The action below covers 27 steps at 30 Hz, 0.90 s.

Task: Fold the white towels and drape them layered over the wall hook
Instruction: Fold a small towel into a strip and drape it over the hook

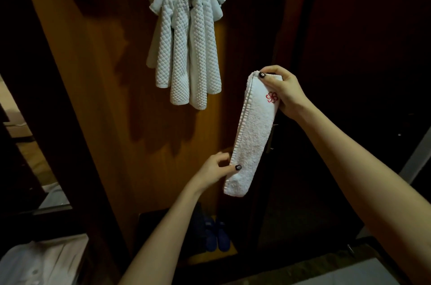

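A narrow folded white towel [253, 135] with a small red flower emblem hangs almost upright in front of me. My right hand [283, 91] pinches its top end. My left hand [215, 169] grips its left edge near the bottom. Up and to the left, several white waffle-textured towels [184, 35] hang layered over a wall hook on the wooden panel [98, 79]; the hook itself is hidden under them.
Dark wooden doors stand to the right. A pair of blue slippers [215, 235] sits on the floor below. White fabric [42, 261] lies at the bottom left, and a pale surface shows at the bottom right.
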Motion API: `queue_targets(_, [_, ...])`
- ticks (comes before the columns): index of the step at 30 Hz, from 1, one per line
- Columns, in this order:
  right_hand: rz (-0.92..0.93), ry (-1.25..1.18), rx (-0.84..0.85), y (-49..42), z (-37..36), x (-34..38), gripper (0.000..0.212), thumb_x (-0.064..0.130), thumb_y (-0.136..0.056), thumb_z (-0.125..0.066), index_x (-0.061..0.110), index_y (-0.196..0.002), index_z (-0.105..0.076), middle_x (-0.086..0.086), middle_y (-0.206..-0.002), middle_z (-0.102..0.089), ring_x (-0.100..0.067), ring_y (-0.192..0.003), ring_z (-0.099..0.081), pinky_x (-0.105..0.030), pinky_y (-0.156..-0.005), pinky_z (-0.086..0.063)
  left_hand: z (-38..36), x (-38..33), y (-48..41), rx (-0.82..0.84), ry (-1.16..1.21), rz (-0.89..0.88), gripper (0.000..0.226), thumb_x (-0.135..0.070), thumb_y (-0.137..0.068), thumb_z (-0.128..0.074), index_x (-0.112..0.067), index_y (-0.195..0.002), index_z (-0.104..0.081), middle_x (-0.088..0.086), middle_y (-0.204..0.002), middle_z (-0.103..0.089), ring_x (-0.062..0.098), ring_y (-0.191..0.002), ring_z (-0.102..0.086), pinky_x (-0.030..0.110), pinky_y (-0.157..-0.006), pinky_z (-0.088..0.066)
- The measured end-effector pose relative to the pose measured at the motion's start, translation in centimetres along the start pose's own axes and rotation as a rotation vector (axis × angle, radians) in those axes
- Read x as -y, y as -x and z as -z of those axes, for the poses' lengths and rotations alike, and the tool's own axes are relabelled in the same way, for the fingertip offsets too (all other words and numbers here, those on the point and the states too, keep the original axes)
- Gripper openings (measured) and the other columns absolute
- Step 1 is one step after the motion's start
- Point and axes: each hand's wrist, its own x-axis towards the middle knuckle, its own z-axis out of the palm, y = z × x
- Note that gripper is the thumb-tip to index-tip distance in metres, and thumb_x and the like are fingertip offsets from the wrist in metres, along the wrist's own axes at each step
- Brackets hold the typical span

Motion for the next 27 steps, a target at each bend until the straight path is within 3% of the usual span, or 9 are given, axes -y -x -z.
queue_targets(1, [-0.01,-0.011,0.016,-0.1,0.1,0.1,0.012,0.013,-0.09,-0.067,0.022,-0.083,-0.069,0.007,-0.073,-0.068,-0.007,-0.063,-0.064,-0.022,-0.056,-0.053,-0.2,-0.4,0.0,0.036,0.047,-0.007,0.021,-0.018,-0.087,-0.071,-0.037,-0.077,-0.072,-0.022,-0.098,-0.071,-0.006,-0.11,-0.055,0.016,-0.093,-0.04])
queue_targets(3, [-0.025,-0.033,0.049,-0.1,0.2,0.4,0.012,0.012,-0.091,-0.066,0.021,-0.084,-0.068,0.006,-0.074,-0.068,-0.008,-0.063,-0.064,-0.022,-0.056,-0.053,-0.6,-0.7,-0.3,0.046,0.07,0.001,0.017,-0.014,-0.086,-0.072,-0.03,-0.081,-0.07,-0.022,-0.082,-0.072,-0.009,-0.081,-0.064,0.007,-0.07,-0.044])
queue_targets(7, [-0.004,-0.013,0.022,-0.5,0.8,0.5,0.007,0.012,-0.091,-0.066,0.018,-0.09,-0.069,0.004,-0.077,-0.069,-0.008,-0.065,-0.065,-0.022,-0.057,-0.053,-0.9,-0.4,-0.5,-0.009,0.105,-0.014,0.011,-0.011,-0.086,-0.072,-0.018,-0.081,-0.066,-0.018,-0.077,-0.07,-0.005,-0.074,-0.064,0.009,-0.066,-0.046])
queue_targets(10, [0.006,0.026,-0.034,-0.7,1.6,-0.1,0.008,0.015,-0.091,-0.067,0.013,-0.098,-0.069,0.0,-0.082,-0.07,-0.01,-0.069,-0.067,-0.024,-0.061,-0.054,-0.4,0.2,-0.5,-0.06,0.069,-0.034,0.031,-0.013,-0.087,-0.072,-0.019,-0.065,-0.05,-0.018,-0.059,-0.054,-0.004,-0.057,-0.049,0.01,-0.057,-0.038])
queue_targets(13, [0.003,0.056,-0.084,-0.9,2.2,-1.0,0.014,0.015,-0.092,-0.066,0.007,-0.103,-0.069,-0.004,-0.082,-0.071,-0.013,-0.071,-0.068,-0.026,-0.066,-0.055,0.2,1.0,-0.4,-0.114,0.077,-0.043,0.03,-0.017,-0.087,-0.072,-0.016,-0.068,-0.049,-0.011,-0.058,-0.045,0.005,-0.052,-0.038,0.018,-0.051,-0.03])
queue_targets(18, [-0.013,0.125,-0.164,-1.4,2.8,-2.3,0.032,0.016,-0.093,-0.065,-0.003,-0.119,-0.064,-0.016,-0.1,-0.069,-0.021,-0.085,-0.067,-0.035,-0.08,-0.055,1.7,1.1,-0.1,-0.164,0.019,-0.046,0.017,-0.019,-0.088,-0.071,-0.018,-0.09,-0.054,-0.003,-0.078,-0.051,0.001,-0.062,-0.044,0.015,-0.059,-0.035])
queue_targets(22, [-0.024,0.217,-0.212,-1.7,3.7,-3.2,0.044,0.016,-0.094,-0.063,0.008,-0.136,-0.053,-0.009,-0.106,-0.064,-0.012,-0.086,-0.066,-0.019,-0.068,-0.055,3.8,0.4,0.4,-0.047,0.064,-0.046,0.041,-0.022,-0.09,-0.068,-0.041,-0.123,-0.053,-0.007,-0.092,-0.064,0.001,-0.068,-0.057,0.011,-0.06,-0.04])
queue_targets(24, [-0.018,0.236,-0.19,-1.7,4.2,-3.6,0.045,0.011,-0.095,-0.06,0.013,-0.139,-0.05,-0.008,-0.105,-0.063,-0.009,-0.082,-0.067,-0.016,-0.063,-0.054,4.8,0.0,0.4,-0.021,-0.005,-0.078,0.033,-0.016,-0.093,-0.064,-0.041,-0.115,-0.065,-0.022,-0.111,-0.067,-0.003,-0.1,-0.062,0.009,-0.079,-0.046])
queue_targets(27, [-0.02,0.222,-0.16,-1.9,4.2,-4.1,0.036,0.007,-0.096,-0.055,0.016,-0.13,-0.06,-0.007,-0.109,-0.064,-0.012,-0.084,-0.066,-0.019,-0.063,-0.056,6.4,-0.3,0.3,0.006,-0.033,-0.036,0.031,-0.011,-0.095,-0.06,-0.038,-0.096,-0.075,-0.018,-0.111,-0.07,-0.002,-0.11,-0.06,0.009,-0.086,-0.045])
